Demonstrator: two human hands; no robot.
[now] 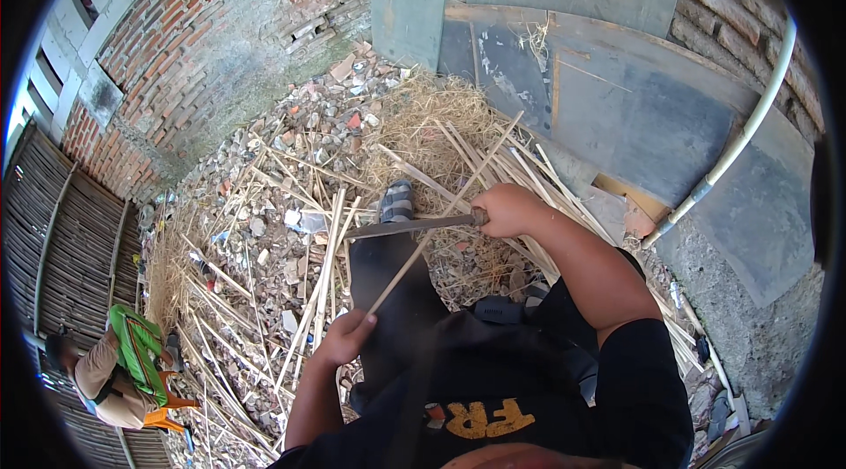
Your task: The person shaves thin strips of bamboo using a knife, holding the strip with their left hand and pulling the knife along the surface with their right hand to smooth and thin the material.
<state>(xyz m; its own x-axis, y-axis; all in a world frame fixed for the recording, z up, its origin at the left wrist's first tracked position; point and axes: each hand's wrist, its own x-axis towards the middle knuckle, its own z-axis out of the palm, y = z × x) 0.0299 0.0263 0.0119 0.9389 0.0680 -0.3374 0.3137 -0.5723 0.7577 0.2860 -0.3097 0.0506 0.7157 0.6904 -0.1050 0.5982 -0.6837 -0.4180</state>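
My right hand (509, 209) grips the handle of a long flat knife (410, 226), its blade pointing left across my raised leg in dark trousers. My left hand (345, 337) pinches the near end of a thin bamboo strip (445, 210). The strip runs up and to the right, crossing the blade close to the handle. My foot in a grey sandal (396, 200) rests on the debris just beyond the blade.
Several split bamboo strips (322, 266) and dry straw (432, 121) lie over stone rubble. A brick wall (229, 20) curves behind, with grey boards (617, 108) and a white pipe (736, 139) at right. Another person (119, 372) crouches at lower left by a bamboo fence.
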